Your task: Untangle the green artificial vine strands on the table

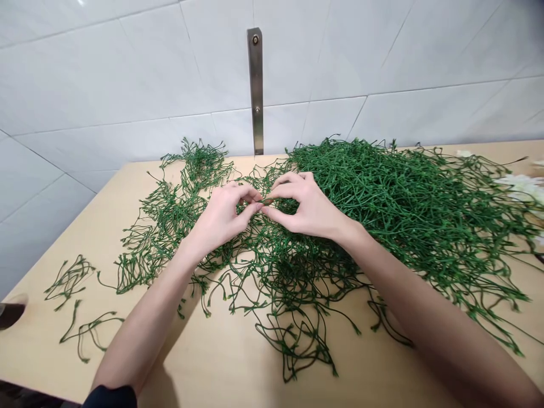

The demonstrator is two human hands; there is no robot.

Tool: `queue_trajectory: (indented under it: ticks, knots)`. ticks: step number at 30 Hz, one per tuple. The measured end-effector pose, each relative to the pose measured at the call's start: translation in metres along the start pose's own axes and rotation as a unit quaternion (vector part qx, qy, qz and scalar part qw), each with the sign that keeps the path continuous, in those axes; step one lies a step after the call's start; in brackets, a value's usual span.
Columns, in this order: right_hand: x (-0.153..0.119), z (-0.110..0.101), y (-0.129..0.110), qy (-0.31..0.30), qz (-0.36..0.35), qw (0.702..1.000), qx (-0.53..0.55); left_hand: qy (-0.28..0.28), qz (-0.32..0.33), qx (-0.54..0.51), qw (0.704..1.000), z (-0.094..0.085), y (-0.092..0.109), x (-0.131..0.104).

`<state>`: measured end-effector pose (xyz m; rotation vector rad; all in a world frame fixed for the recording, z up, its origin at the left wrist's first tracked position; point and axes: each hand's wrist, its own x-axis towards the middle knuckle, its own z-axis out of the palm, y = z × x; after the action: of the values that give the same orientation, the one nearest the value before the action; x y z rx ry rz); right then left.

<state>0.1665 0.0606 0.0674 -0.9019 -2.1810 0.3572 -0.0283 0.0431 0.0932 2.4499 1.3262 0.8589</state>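
Observation:
Both hands meet over the middle of the table, fingertips nearly touching. My left hand [232,212] pinches one end of a small green stem piece [267,201] between thumb and index finger. On the other side of that piece, my right hand [300,204] pinches it too, its other fingers curled above. Thin green plastic stems lie under and around both hands. A dense heap of stems [391,198] rises to the right of my right hand, and a looser spread [159,243] lies left of my left hand.
The wooden table [221,362] meets a tiled wall [127,73] with a metal bracket [255,90]. White flowers [522,187] lie at the right edge. A dark round object [11,315] sits at the left edge. Small stem clusters [297,345] lie nearer the front.

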Motion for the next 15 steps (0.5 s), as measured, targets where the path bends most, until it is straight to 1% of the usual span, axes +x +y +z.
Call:
queue_trajectory:
  ticks: [6, 8, 10, 13, 15]
  knots:
    - [0.0013, 0.0017, 0.0027, 0.013, 0.036, 0.999, 0.015, -0.004, 0.007, -0.013, 1.000, 0.0000, 0.0022, -0.0002]
    - [0.0006, 0.0018, 0.0026, 0.007, 0.021, 1.000, -0.002, -0.010, 0.016, -0.016, 1.000, 0.0004, 0.0024, -0.0001]
    - [-0.0003, 0.0026, 0.0023, 0.006, -0.010, 0.999, -0.031, -0.017, 0.026, -0.015, 0.999, 0.0009, 0.0023, 0.0001]
    - [-0.0011, 0.0052, 0.0017, 0.023, -0.046, 0.997, -0.061, -0.028, 0.038, -0.007, 0.999, 0.0018, 0.0015, -0.0002]
    - [-0.0011, 0.0075, 0.0012, 0.033, -0.059, 0.996, -0.059, -0.041, 0.046, -0.001, 0.998, 0.0026, 0.0010, -0.0007]
